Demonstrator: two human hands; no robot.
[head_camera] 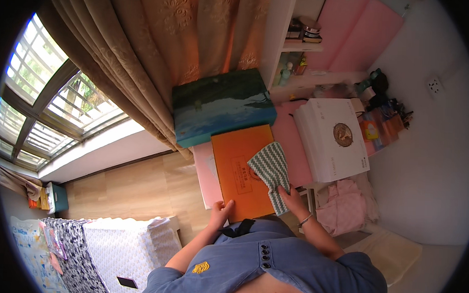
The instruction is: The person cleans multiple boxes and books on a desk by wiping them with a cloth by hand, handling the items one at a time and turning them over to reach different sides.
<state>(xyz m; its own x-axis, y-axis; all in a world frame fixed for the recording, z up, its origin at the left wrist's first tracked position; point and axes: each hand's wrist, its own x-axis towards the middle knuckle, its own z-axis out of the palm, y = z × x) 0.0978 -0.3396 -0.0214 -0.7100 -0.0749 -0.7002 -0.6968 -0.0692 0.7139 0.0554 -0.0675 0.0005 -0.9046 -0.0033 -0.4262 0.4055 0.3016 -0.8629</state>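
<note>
My right hand (290, 199) grips a green-and-white striped cloth (273, 164), which spreads over the right part of an orange box (234, 146). The orange box is flat, bears writing and a dark emblem partly under the cloth, and lies near my waist on a pink desk (208, 184). At the box's lower left corner, my left hand (221, 213) rests with its thumb on the edge; its fingers are partly hidden. Against the far side of the orange box stands a large dark green and blue box (224, 106).
A white box with a round emblem (325, 138) stands on the desk's right side, before shelves (301, 47) with small items. Pink fabric (341, 208) lies below it. Curtains (144, 56) hang behind. At lower left is a bed (124, 247) with a phone (127, 282).
</note>
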